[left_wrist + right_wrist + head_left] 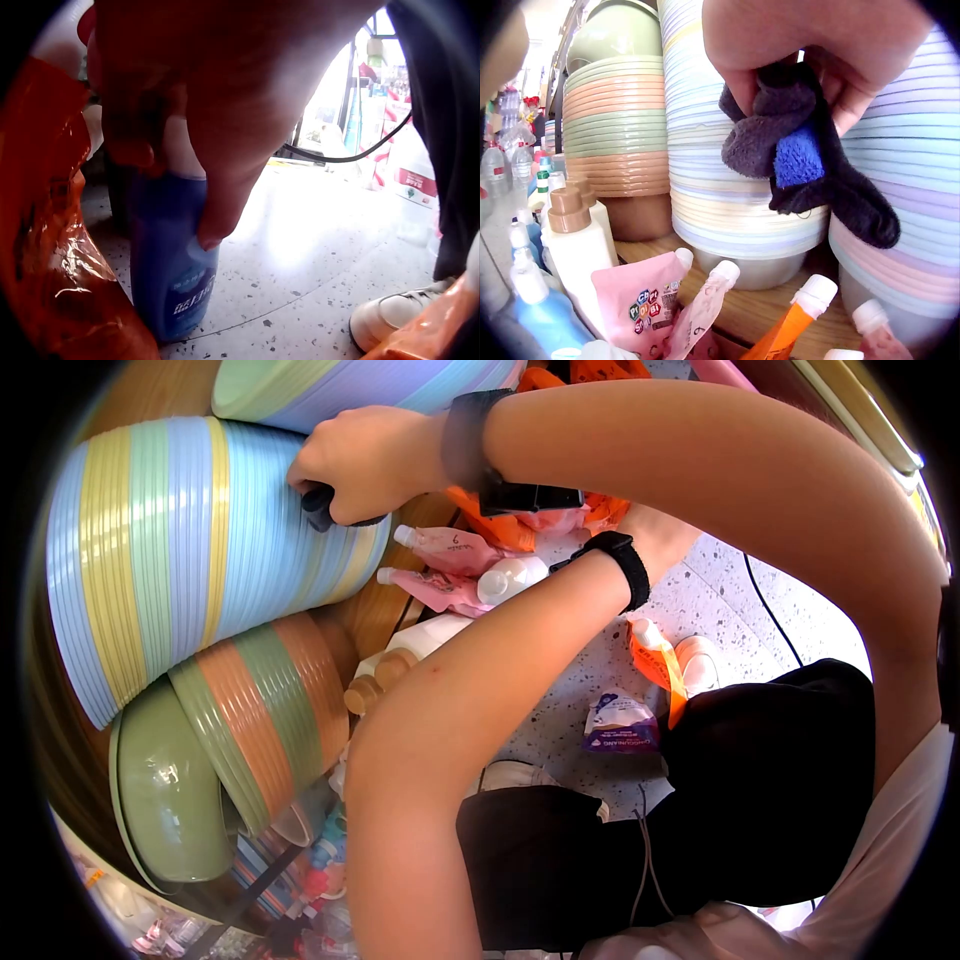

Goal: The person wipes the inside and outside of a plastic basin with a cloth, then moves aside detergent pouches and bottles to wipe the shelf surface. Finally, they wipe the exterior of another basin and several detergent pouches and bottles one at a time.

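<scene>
In the right wrist view, my right hand [817, 45] holds a bunched dark sock [862, 214] with a bright blue fuzzy patch. Stacks of pastel striped basins [735, 187] stand right behind it. The head view has the same hand over the blue striped stack [150, 540], only a bit of the sock visible. My left arm crosses below the right one. Its hand [665, 538] is partly covered by the right forearm. Seen from the left wrist, the left hand grips the upper part of a blue bottle [172, 255] standing on the speckled floor.
Pink spouted pouches [634, 300] and cream pump bottles [574, 232] line the wooden shelf edge. Green and orange basins [270, 710] stack beside the pastel ones. Orange plastic [45, 217] hangs close to the bottle. A purple-white packet [620, 722] and a black cable [770, 605] lie on the floor.
</scene>
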Demonstrator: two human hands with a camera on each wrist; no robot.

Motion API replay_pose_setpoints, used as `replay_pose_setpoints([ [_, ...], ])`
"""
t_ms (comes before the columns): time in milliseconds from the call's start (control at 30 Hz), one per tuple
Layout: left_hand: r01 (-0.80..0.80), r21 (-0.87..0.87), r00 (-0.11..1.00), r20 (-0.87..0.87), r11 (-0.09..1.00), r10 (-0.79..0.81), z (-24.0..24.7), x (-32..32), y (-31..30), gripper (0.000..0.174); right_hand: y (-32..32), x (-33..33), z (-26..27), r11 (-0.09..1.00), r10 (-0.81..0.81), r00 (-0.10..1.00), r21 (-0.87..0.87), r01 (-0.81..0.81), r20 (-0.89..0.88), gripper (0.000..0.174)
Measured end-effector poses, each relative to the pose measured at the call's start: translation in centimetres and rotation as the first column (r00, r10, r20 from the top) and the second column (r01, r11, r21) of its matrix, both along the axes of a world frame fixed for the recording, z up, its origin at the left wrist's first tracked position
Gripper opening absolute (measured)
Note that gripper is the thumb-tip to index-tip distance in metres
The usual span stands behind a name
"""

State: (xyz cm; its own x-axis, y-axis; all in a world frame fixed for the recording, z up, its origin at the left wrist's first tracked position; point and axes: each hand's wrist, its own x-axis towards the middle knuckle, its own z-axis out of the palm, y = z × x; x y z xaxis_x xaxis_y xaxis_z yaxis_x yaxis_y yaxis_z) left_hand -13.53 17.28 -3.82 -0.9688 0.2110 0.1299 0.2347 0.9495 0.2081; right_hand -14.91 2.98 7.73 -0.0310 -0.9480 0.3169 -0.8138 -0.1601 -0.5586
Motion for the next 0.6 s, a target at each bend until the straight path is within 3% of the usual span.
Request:
replay_pose_setpoints([
  [167, -0.058, 0.045, 0.997, 0.055, 0.997, 0.056, -1.3, -0.5, -0.3, 0.022, -0.1, -0.1, 0.0, 1.0, 0.026, 1.0, -0.005, -0.026, 0.0, 0.037],
  [233, 0.022, -0.01, 0.998, -0.059, 1.0, -0.023, -2.0, -0.6, -1.0, 0.021, 0.1, 0.0, 0.2, 1.0, 0.029, 1.0, -0.01, -0.029, 0.001, 0.037],
  [367, 0.015, 0.038, 0.992, -0.129, 0.999, -0.01, -2.4, -1.1, -0.5, 0.02, 0.5, 0.1, 0.3, 1.0, 0.017, 0.999, -0.02, -0.017, 0.032, 0.038],
  [467, 0.049, -0.078, 0.976, -0.21, 0.996, -0.065, -1.0, -0.4, -0.7, 0.019, 0.6, 0.1, 0.5, 1.0, 0.024, 0.999, 0.005, -0.024, 0.038, 0.034],
  [533, 0.07, -0.17, 0.91, -0.393, 0.983, -0.133, 0.6, 1.1, -1.1, 0.018, 0.6, 0.2, 0.6, 1.0, 0.025, 0.999, -0.013, -0.025, 0.044, 0.032],
  [600, 0.069, -0.243, 0.925, -0.347, 0.968, -0.153, 2.0, 2.0, -1.5, 0.016, 0.6, 0.1, 0.6, 1.0, 0.018, 0.999, -0.021, -0.017, 0.048, 0.03],
])
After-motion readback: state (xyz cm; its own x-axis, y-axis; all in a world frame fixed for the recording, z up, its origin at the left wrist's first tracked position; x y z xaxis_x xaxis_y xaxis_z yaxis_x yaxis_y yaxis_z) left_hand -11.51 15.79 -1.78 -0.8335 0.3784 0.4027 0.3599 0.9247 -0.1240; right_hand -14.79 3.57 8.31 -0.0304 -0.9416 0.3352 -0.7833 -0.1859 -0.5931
